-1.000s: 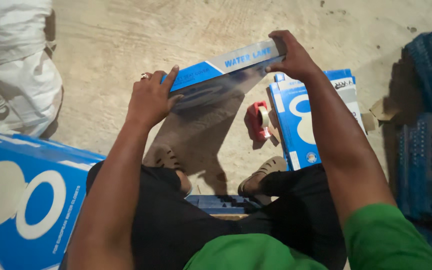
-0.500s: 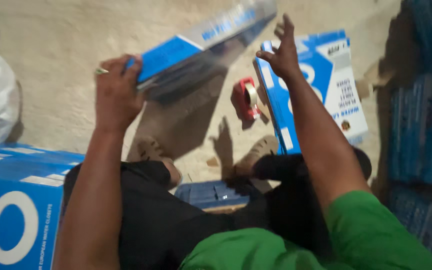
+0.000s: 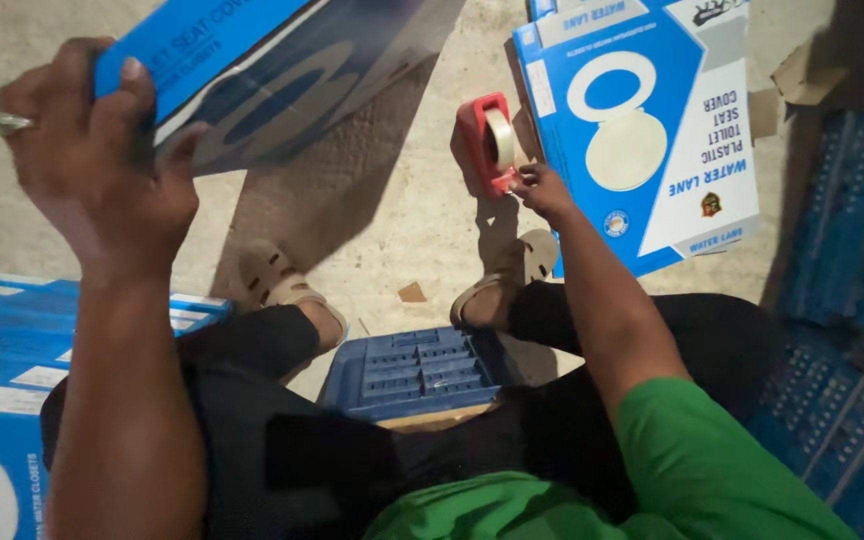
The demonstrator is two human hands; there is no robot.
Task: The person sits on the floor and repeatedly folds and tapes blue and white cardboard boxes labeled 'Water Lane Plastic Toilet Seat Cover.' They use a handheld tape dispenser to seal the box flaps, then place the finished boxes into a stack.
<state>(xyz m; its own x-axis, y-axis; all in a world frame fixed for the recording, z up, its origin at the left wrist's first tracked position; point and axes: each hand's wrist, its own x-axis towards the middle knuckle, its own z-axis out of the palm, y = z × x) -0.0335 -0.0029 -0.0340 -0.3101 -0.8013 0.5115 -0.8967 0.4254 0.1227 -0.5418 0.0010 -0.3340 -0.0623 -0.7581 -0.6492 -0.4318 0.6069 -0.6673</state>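
From the head camera, looking down over our own lap, we see our left hand (image 3: 92,160) at about ten o'clock in the frame. It holds up a flat blue carton (image 3: 252,70) by its near corner: the thumb lies across the top face and the fingers curl round the edge beneath, clamped on the cardboard. A ring (image 3: 4,122) shows on one finger. The carton slants up towards twelve o'clock, clear of the floor, and its shadow falls on the concrete floor (image 3: 382,210) below it.

Our right hand (image 3: 542,190) is at about one o'clock, reaching down to a red tape dispenser (image 3: 487,140) that stands on the floor. The fingertips touch its lower right edge, drawn close together, but we cannot tell whether they truly grip it. A roll of pale tape sits in the dispenser.

Just to the right of the dispenser, at about two o'clock, lies a second blue and white carton (image 3: 652,130), flat on the floor with a white ring shape printed on it. Along the right edge, at three to four o'clock, we see blue plastic crates (image 3: 842,300) in shadow.

At six o'clock, between our knees, a blue plastic stool (image 3: 417,370) shows under us. Our sandalled feet (image 3: 277,285) rest on the floor at either side of it. At eight o'clock more blue cartons (image 3: 2,380) lie stacked beside our left leg.
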